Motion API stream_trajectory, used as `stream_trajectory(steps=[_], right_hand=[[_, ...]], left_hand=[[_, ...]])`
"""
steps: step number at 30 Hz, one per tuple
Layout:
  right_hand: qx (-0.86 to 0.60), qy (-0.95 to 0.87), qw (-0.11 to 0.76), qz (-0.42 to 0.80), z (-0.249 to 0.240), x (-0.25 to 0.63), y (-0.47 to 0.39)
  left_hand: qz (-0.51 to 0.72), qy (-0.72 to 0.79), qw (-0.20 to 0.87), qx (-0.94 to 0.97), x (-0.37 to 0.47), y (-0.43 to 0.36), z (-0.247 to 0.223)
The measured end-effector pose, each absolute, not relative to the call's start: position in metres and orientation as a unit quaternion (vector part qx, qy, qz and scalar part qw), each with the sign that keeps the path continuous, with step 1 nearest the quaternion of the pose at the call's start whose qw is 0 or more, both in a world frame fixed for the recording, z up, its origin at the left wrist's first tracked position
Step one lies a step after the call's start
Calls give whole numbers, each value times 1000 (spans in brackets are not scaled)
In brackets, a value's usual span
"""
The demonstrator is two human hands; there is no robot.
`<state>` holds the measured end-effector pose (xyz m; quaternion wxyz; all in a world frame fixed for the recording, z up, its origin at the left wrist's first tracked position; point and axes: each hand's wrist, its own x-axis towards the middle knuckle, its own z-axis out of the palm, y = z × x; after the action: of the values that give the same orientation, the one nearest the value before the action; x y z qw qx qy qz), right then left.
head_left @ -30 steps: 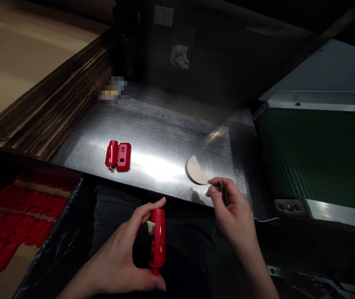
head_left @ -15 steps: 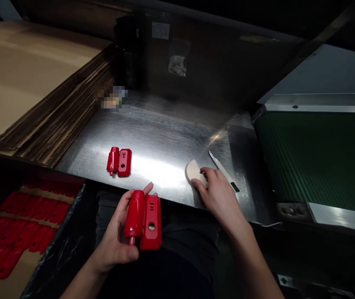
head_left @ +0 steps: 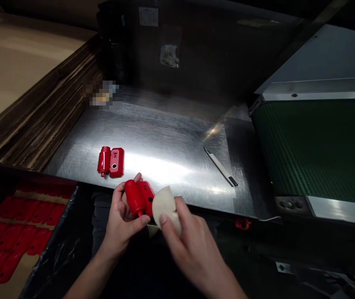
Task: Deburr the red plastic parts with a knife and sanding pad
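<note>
My left hand pinches the red plastic housing upright at the bench edge, exposing its face; my right hand presses a beige pad against it. The knife lies well apart.
</note>
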<state>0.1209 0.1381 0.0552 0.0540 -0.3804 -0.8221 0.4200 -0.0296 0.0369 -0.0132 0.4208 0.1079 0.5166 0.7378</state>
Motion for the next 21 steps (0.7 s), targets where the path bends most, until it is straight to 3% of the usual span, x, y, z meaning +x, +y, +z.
stream_trajectory(steps=[8,21], right_hand=[[-368,-864,178,292,43,109,118],[-385,-867,139,285,49,111,121]], left_hand=[[728,545,400,114,-28,41,-14],[714,570,391,111,-27,44,-9]])
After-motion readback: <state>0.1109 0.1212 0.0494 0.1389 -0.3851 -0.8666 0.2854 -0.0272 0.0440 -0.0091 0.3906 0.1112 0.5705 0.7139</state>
